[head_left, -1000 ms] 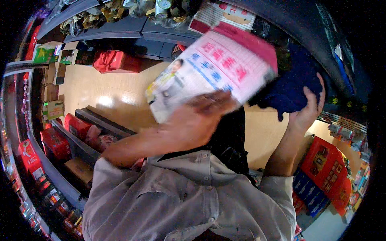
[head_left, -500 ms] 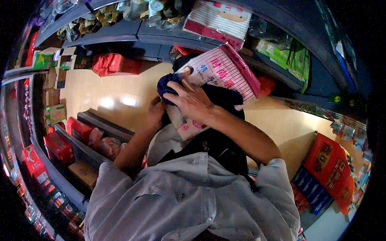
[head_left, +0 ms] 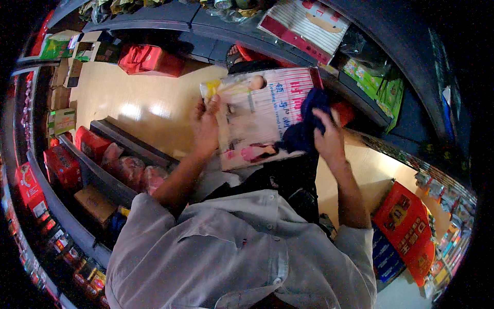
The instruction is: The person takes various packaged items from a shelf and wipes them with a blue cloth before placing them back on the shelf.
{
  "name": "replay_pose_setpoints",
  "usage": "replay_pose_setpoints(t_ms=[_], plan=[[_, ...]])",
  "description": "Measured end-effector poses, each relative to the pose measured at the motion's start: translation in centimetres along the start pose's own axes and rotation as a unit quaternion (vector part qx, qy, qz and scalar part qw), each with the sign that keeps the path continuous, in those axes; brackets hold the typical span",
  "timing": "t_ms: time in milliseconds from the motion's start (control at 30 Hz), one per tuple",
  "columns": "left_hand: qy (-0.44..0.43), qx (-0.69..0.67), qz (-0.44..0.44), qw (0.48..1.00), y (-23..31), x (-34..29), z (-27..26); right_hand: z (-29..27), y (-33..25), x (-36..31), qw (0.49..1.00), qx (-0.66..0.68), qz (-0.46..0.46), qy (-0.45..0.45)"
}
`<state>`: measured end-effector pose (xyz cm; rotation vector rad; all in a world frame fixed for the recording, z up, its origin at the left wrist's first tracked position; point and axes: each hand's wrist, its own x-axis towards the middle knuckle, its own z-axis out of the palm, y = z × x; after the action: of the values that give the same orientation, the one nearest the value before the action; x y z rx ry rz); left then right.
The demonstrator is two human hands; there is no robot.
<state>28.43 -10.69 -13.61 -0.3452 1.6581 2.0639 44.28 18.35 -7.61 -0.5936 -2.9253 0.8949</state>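
Observation:
A flat printed package (head_left: 249, 116), white with pink stripes, figures and lettering, lies tilted across my lap. My left hand (head_left: 206, 129) pinches its left edge near a yellow printed patch. At the other end, my right hand (head_left: 329, 135) has its fingers bent over a bunched navy blue cloth (head_left: 305, 123), which rests against the package's right part. Motion smears the right fingers a little. Part of the package's right side is hidden beneath the cloth.
A similar striped package (head_left: 307, 32) sits on the dark shelf ahead, beside green packets (head_left: 373, 87). A red bag (head_left: 150, 60) stands on the floor. Red boxes (head_left: 64, 162) fill the left shelf, and a red display carton (head_left: 404, 226) is at right.
The navy cloth has moved from the package's left end to its right, along with my right hand. The package lies more face-up, and my left hand now grips its left edge.

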Motion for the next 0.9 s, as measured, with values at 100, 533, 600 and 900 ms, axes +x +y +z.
replay_pose_setpoints(t_ms=[100, 533, 600, 900], plan=[[0.067, 0.046, 0.020, 0.997, 8.3, -3.2, 4.7, -0.2, 0.1, -5.0, 0.999, 0.010, -0.026, -0.018], [0.058, 0.020, 0.307, 0.950, 23.4, -10.6, 3.8, -0.6, -3.1, -4.0, 0.986, -0.105, -0.124, -0.022], [0.048, 0.001, 0.312, 0.949, 23.4, -11.9, 3.8, -2.7, -4.1, -3.4, 0.987, -0.081, -0.132, 0.034], [-0.068, -0.085, 0.285, 0.952, 24.4, -14.7, 9.6, -7.1, -10.7, -5.9, 0.751, 0.598, -0.125, -0.253]])
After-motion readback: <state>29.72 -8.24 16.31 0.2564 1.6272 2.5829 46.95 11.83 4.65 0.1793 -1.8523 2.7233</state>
